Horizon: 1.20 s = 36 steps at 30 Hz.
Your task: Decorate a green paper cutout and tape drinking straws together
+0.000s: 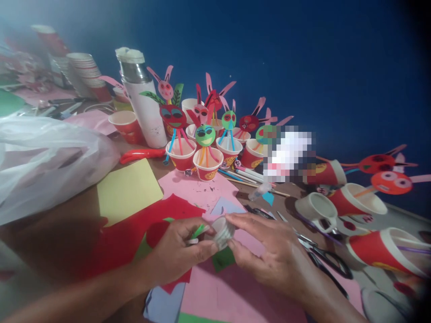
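Note:
Between my two hands is a small whitish, translucent roll that looks like clear tape (pixel 223 232). My left hand (pixel 183 242) pinches its left side with thumb and fingers. A narrow green strip (pixel 198 231) with pale ends also pokes out from the fingers of this hand; whether it is paper or straw I cannot tell. The fingertips and thumb of my right hand (pixel 266 244) grip the roll's right side. Below the hands lie pink paper (pixel 215 296), red paper (pixel 114 246) and a dark green scrap (pixel 224 259).
Red paper cups with paper bunny-faced figures (pixel 205 136) stand at the back, beside a tall flask (pixel 143 103). Scissors (pixel 323 260), a white mug (pixel 316 208) and tipped cups (pixel 387 251) lie right. A plastic bag (pixel 57 157) and yellow paper (pixel 129 190) are left.

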### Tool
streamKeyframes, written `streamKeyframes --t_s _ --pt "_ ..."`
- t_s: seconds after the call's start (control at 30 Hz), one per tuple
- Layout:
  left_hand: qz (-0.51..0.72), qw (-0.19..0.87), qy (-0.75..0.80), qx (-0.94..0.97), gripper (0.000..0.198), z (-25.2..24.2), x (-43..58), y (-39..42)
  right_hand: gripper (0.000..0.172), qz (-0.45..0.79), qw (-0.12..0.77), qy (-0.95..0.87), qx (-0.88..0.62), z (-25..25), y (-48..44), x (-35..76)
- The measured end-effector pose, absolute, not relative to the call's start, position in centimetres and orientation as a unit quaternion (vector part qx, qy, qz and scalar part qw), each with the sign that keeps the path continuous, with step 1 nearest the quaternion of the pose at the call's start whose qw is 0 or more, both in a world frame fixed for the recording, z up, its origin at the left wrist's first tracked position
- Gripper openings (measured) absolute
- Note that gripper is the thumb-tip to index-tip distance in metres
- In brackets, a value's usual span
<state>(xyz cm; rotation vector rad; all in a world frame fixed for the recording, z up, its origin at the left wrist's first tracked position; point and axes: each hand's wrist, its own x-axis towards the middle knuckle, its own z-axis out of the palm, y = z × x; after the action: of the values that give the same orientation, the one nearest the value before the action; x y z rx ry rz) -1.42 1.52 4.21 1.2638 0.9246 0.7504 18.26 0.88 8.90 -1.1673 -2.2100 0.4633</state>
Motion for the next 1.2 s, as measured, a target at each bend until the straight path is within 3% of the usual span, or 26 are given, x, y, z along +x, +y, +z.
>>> streamKeyframes --t_s 0.4,0.57,0.77,1.2 --pt "0.345 0.722 0.312 0.513 0.028 3.4 -2.1 1.5 0.024 0.347 0.356 -0.738 -0.457 8.6 1.6 19.0" --pt "0.343 0.744 0.294 0.492 0.023 2.8 -2.4 1.7 0.033 0.495 0.329 -0.679 -0.431 7.9 2.4 19.4" --pt "0.320 0.758 0.282 0.494 0.030 2.5 -2.4 1.7 0.015 0.664 0.295 -0.581 -0.367 7.0 2.8 19.7" --pt "0.274 0.738 0.296 0.540 0.025 3.9 -1.7 2.0 0.009 0.638 0.212 -0.619 -0.406 7.5 2.0 19.3"
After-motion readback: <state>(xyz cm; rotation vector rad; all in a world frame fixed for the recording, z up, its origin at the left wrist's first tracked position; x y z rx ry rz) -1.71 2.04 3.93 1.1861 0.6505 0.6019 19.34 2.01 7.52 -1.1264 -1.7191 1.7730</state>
